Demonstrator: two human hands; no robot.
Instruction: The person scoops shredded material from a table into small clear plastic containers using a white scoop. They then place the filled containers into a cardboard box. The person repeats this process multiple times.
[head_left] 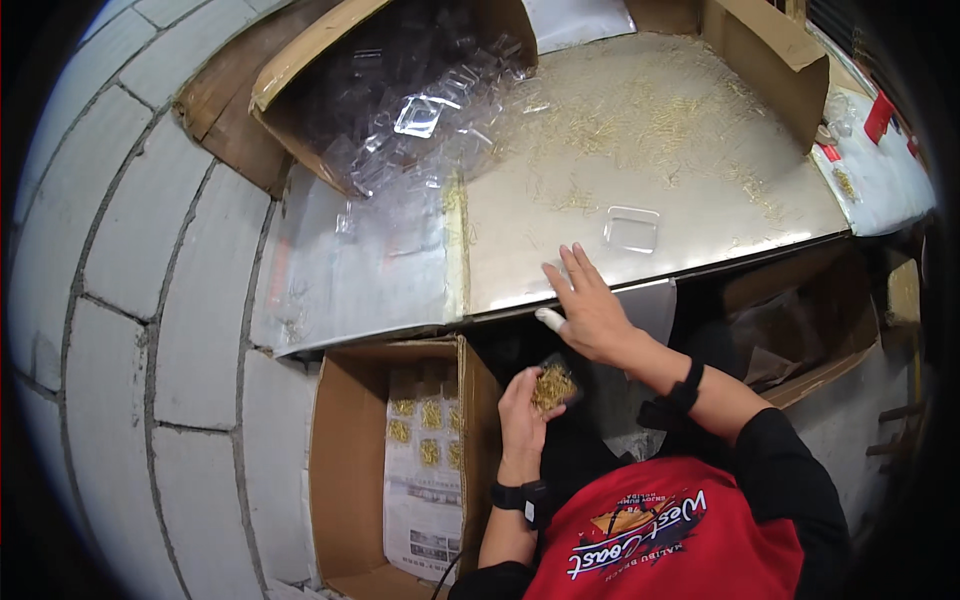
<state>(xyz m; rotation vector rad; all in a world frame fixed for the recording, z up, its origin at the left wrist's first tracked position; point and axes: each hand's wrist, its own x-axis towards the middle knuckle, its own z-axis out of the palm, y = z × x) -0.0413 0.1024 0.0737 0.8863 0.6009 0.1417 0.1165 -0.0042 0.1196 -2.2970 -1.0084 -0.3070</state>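
Red cloth makes the short-sleeved shirt point(660, 560), close to us, in front of the wide, shiny, pale grey-brown table point(700, 235). Below the table's left part stands a deep brown cardboard box point(345, 480). In it, small clear packs of gold bits point(430, 414) sit on a white printed paper sheet point(425, 505). On the table, near its front edge, lies a square clear plastic tray point(632, 231). Thin gold wire pieces point(630, 130) are messy across the table's back part. At the table's far left, a big brown box on its side point(310, 50) spills shiny clear plastic shells point(420, 115). Big pale grey blocks point(200, 330) line the table's left.

The left hand point(521, 410), just in front of the table, has its fingers closed round a small clear case full of gold pieces point(553, 389). The right hand point(592, 312) is at the table's front edge, fingers spread apart, with a white wrap point(550, 319) on its thumb. I can't tell if its fingertips touch the table.
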